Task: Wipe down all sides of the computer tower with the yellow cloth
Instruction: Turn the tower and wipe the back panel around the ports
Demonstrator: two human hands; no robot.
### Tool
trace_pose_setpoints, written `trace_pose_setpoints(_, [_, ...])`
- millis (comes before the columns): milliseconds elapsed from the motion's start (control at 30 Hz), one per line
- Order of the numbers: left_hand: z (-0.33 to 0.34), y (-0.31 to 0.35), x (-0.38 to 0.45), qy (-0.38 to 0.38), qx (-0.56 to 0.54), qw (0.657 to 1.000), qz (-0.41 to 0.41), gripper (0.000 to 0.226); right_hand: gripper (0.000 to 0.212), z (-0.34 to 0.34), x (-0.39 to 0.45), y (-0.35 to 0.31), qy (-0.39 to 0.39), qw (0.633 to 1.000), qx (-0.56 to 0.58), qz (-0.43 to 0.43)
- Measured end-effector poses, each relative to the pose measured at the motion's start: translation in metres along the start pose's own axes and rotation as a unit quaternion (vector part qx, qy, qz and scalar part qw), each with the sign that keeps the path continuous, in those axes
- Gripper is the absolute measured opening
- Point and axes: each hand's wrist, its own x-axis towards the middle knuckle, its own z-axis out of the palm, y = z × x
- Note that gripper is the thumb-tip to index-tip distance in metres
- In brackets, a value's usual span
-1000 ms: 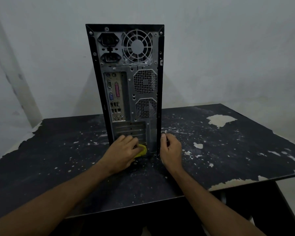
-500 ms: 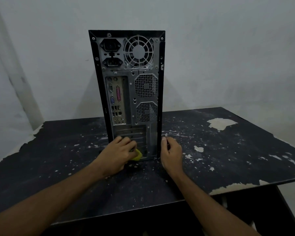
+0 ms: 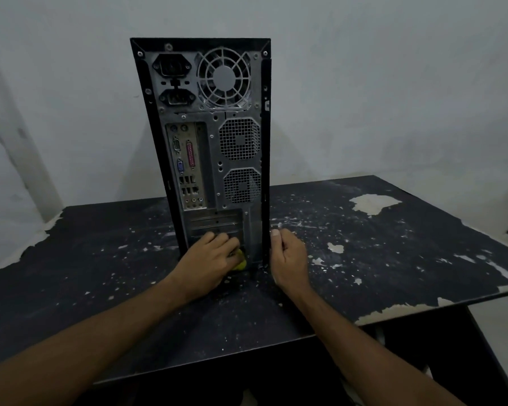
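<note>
Chipped black table (image 3: 393, 259): upright tower (image 3: 217, 186), L hand (image 3: 211, 259) grips yellow cloth (image 3: 239, 263), R hand (image 3: 289, 257) curled.

Both forearms were bare right down to the frame's lower edge, with no sleeve showing. The left hand (image 3: 210, 256) and right hand (image 3: 289, 259) wore no gloves (fingernails short, as far as visible).
</note>
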Motion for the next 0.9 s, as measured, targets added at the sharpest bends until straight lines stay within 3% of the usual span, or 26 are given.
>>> trace_pose_setpoints(300, [-0.019, -0.041, -0.051, -0.093, 0.032, 0.995, 0.014, 0.055, 0.04, 0.005, -0.006, -0.005, -0.065, 0.996, -0.037, -0.054])
trace_pose_setpoints(433, [-0.015, -0.046, -0.065, -0.057, 0.036, 0.998, 0.004, 0.034, 0.034, 0.002, -0.008, -0.011, -0.086, 0.99, -0.064, -0.096])
trace_pose_setpoints(633, [0.0, -0.034, -0.071, -0.011, -0.009, 0.999, -0.039, 0.035, 0.035, 0.003, -0.011, -0.008, -0.095, 0.982, -0.11, -0.121])
trace_pose_setpoints(900, [0.01, 0.002, -0.035, 0.051, -0.079, 0.989, -0.112, 0.04, 0.028, 0.003, -0.009, -0.005, -0.07, 0.991, -0.075, -0.082])
